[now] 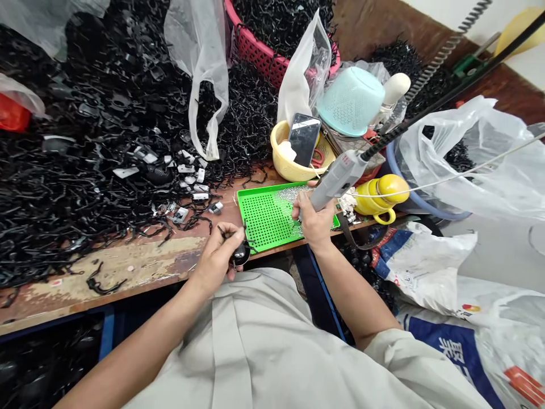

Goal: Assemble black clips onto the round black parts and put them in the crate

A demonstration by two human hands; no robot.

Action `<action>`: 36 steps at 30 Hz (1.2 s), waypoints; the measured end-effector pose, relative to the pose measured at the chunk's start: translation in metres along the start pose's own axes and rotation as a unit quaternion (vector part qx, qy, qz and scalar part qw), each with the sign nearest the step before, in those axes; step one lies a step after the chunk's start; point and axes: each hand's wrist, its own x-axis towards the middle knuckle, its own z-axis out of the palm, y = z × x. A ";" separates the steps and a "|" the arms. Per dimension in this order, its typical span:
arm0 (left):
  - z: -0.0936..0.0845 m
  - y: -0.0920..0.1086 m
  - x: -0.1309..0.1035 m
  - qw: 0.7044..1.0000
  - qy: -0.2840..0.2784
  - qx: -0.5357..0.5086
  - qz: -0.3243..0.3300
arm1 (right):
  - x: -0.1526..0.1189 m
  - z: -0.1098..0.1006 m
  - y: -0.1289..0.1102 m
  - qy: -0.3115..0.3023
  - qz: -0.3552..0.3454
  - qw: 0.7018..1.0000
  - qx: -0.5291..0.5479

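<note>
My left hand [221, 244] is closed around a shiny black rounded part [240, 254] with thin black prongs, held at the bench's front edge. In my right hand [315, 218] is a grey electric screwdriver [338, 179], gripped around its body and tilted, its tip pointing down and hidden behind my fingers. A black cable runs from its upper end to the upper right. Beneath it lies a green perforated tray [264, 218], with many small silvery screws [293, 196] gathered at its right and far side. The two hands are apart.
Heaps of black plastic parts [106, 113] cover the bench's left and back. A yellow bowl [285, 165] holds a phone [304, 139]. Nearby stand a pink basket [264, 59], a light blue basket [352, 102] and a yellow cup [377, 193]. Bags [426, 267] stand at right.
</note>
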 end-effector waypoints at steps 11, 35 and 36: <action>-0.003 0.004 -0.001 0.992 -0.004 0.123 -0.016 | -0.007 0.002 0.000 -0.006 -0.015 1.000 -0.008; 0.001 -0.016 -0.001 0.972 0.019 0.134 0.192 | -0.058 0.105 -0.037 -0.142 0.067 0.977 0.142; 0.003 -0.016 -0.004 0.971 0.018 0.139 0.195 | -0.061 0.104 -0.041 -0.130 0.069 0.980 0.133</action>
